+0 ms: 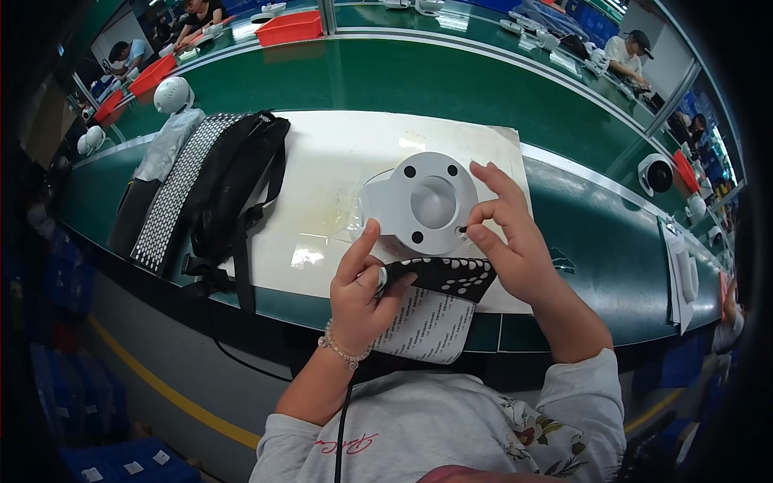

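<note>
A white round device base with a recessed centre lies on the white board, its underside up. Three black round pads sit on its rim. At the rim's lower right, the thumb and forefinger of my right hand pinch a small black foot pad. Whether that pad touches the base I cannot tell. My left hand grips a black sticker sheet with white round gaps, just in front of the base. The sheet's pale printed backing hangs toward me over the table edge.
On the left lie a black strapped bag, another dotted sheet and a clear plastic bag. Behind them stands a white round device. Papers lie far right. Red bins and co-workers line the far benches.
</note>
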Demonstrator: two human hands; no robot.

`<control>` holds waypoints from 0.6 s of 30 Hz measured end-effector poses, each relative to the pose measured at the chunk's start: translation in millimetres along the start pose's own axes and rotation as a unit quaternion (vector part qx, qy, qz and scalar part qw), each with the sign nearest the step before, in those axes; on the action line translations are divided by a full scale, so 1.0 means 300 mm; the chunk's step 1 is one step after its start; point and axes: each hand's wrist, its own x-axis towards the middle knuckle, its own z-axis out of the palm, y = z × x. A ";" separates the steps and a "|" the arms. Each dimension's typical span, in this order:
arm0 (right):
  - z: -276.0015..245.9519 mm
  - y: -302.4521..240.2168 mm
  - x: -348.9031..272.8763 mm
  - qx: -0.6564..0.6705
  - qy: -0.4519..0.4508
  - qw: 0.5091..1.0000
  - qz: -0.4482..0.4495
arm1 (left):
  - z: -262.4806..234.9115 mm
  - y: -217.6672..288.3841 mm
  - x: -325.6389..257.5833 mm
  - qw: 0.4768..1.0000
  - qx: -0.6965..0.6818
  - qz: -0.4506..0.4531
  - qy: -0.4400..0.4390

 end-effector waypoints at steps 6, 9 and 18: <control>-0.002 -0.025 -0.012 -0.108 -0.013 0.994 0.000 | -0.001 0.009 -0.001 1.000 0.009 -0.012 0.003; 0.009 -0.036 -0.029 -0.233 0.022 0.970 -0.062 | 0.000 0.011 -0.001 1.000 0.007 -0.023 0.001; -0.014 -0.054 -0.060 -0.378 0.017 0.917 -0.126 | -0.005 0.018 0.006 1.000 0.013 -0.023 -0.010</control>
